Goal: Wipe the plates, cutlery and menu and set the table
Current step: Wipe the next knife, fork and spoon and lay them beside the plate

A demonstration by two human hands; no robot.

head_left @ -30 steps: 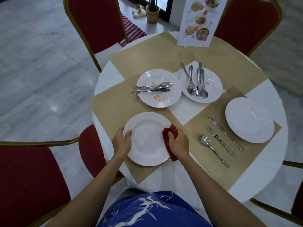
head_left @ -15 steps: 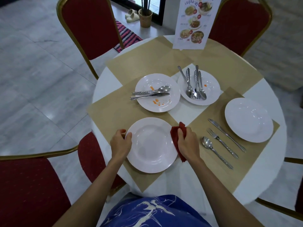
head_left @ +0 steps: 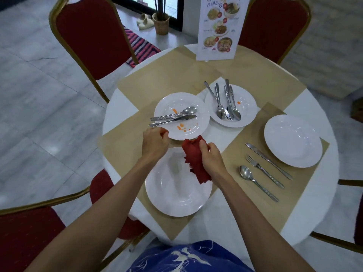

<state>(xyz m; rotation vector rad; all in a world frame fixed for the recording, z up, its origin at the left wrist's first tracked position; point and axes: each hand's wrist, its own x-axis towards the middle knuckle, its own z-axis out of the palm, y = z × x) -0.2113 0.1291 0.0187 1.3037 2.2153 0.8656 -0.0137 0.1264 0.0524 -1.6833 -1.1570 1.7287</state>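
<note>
Cloth [head_left: 193,157] in right hand [head_left: 213,158] (long axis near-far) above near plate [head_left: 176,197]

A red cloth [head_left: 194,156], white plates [head_left: 292,140], orange smears [head_left: 180,126] on one, tan placemats [head_left: 157,83], gold-framed red chairs [head_left: 92,38], a pink-and-black striped rug [head_left: 139,44].

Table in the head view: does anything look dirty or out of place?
Yes. The far-left plate has orange smears, with a spoon and knife across it; the plate beside it has an orange spot and piled cutlery.
</note>
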